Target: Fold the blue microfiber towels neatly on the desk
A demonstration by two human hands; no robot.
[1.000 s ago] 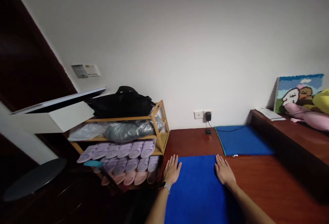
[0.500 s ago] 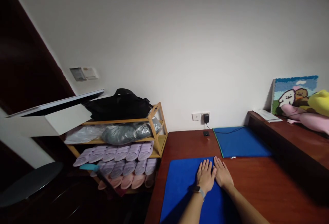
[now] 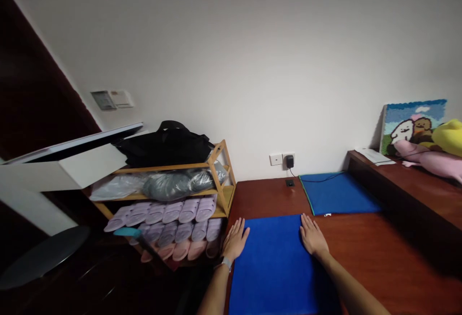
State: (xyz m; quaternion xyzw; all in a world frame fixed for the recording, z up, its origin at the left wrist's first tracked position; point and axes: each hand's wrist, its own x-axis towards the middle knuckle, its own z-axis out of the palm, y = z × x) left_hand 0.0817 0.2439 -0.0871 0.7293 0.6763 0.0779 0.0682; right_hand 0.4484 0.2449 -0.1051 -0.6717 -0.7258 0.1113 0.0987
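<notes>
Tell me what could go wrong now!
If the left hand and right hand slide inward, the front cloth may wrinkle. The cord lies across the back cloth, so tugging that cloth might snag it. The box sticks out past the rack, so a bump could tip it.

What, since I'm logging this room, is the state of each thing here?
Left hand: open, palm down
Right hand: open, palm down
Bright blue cloth: spread flat
Green-edged blue cloth: spread flat
Black power adapter: plugged in
White box: partly open
Black handbag: lying, handle raised
Dog picture: propped upright
Lavender slippers: in rows
Pink plush toy: lying down
</notes>
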